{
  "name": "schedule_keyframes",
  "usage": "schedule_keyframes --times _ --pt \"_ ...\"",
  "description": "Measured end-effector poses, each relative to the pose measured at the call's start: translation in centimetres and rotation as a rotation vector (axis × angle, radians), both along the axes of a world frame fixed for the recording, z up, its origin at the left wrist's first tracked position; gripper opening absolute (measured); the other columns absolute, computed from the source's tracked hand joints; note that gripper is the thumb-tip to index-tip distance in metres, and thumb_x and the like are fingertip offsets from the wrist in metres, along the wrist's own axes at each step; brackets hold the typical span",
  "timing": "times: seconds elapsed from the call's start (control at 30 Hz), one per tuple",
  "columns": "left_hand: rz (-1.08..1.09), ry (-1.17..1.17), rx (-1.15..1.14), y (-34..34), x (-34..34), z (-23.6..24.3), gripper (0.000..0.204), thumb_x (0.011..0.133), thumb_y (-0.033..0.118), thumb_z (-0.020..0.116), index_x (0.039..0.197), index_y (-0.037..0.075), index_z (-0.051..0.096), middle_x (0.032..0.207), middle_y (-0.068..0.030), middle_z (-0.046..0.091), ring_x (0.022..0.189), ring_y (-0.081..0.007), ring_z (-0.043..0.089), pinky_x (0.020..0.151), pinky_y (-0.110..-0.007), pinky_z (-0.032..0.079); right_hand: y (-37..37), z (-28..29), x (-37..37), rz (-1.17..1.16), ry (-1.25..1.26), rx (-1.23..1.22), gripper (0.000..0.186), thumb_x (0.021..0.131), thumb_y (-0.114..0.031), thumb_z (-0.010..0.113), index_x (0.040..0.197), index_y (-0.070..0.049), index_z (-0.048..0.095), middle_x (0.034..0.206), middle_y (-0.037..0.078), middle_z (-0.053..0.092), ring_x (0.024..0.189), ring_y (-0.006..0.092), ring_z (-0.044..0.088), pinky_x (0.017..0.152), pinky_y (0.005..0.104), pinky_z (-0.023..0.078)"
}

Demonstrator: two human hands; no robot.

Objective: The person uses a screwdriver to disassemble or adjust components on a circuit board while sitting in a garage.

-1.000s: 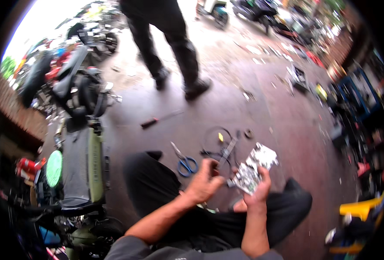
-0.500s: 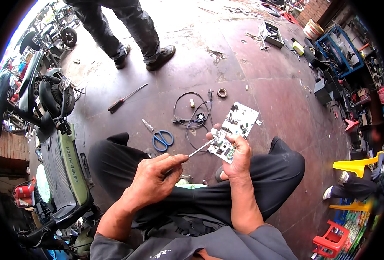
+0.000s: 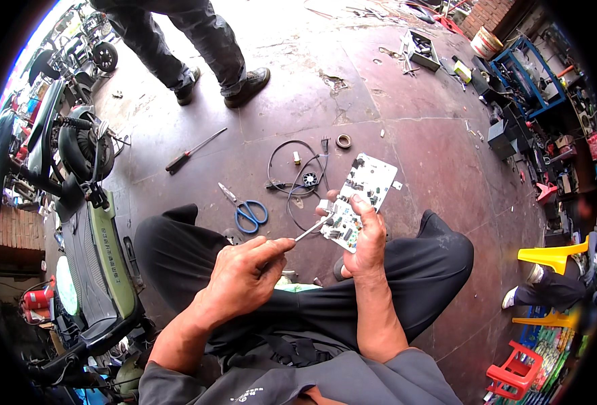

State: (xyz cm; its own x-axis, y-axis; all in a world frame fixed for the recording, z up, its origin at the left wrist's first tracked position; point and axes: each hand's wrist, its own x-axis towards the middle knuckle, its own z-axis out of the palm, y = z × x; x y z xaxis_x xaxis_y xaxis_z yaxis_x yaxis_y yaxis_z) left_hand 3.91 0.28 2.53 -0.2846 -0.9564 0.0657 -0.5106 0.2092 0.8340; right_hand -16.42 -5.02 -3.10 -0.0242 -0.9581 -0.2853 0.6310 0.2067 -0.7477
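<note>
The circuit board (image 3: 378,177) is white with black and green parts (image 3: 350,235); scissors (image 3: 243,207) blue-handled, floor (image 3: 447,155) reddish-brown, stool (image 3: 524,370) red.

A row of small printed characters (image 3: 111,253) is running lengthwise along the green side panel (image 3: 127,289) of the scooter at the left, following the edge of its ribbed deck (image 3: 88,246). On the grey shirt (image 3: 352,385) of the person, near the lower edge of the view, a small pale round emblem (image 3: 243,398) is showing, and tiny pale characters (image 3: 255,391) are standing beside it. The pale bucket (image 3: 486,44) at upper right is bearing reddish marks, too small for telling whether they are letters.
</note>
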Motion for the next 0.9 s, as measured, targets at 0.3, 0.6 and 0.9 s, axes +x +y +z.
schedule_keyframes --times 0.3,0.6,0.9 --pt "-0.027 -0.017 0.042 0.6 -0.2 0.2 0.024 0.088 -0.005 0.059 0.111 -0.004 0.064 0.074 -0.009 0.062 0.07 -0.0178 0.071 0.06 -0.026 0.049 -0.1 -0.6 0.2 -0.026 0.037 -0.038 0.039 0.098 -0.036 0.054 0.113 0.0 0.058 0.099 0.014 0.068 0.082 0.0289 0.07 0.068 0.0384 0.059" --pt "0.008 0.126 0.083 1.2 0.0 -2.1 0.026 0.088 -0.007 0.058 0.114 -0.005 0.063 0.077 -0.0074 0.06 0.07 -0.0154 0.07 0.063 -0.025 0.05 -0.1 -0.7 0.1 -0.035 -0.005 -0.032 0.04 0.098 -0.038 0.053 0.114 -0.001 0.058 0.097 0.014 0.068 0.082 0.0285 0.07 0.068 0.0375 0.059" --pt "0.069 0.248 0.066 1.2 -0.1 -4.1 0.029 0.082 -0.004 0.065 0.111 0.001 0.065 0.078 -0.0117 0.063 0.063 -0.0203 0.062 0.058 -0.028 0.048 -0.2 -0.6 0.4 -0.044 -0.034 -0.018 0.039 0.099 -0.038 0.052 0.112 -0.001 0.058 0.097 0.014 0.068 0.08 0.0274 0.07 0.067 0.0361 0.059"
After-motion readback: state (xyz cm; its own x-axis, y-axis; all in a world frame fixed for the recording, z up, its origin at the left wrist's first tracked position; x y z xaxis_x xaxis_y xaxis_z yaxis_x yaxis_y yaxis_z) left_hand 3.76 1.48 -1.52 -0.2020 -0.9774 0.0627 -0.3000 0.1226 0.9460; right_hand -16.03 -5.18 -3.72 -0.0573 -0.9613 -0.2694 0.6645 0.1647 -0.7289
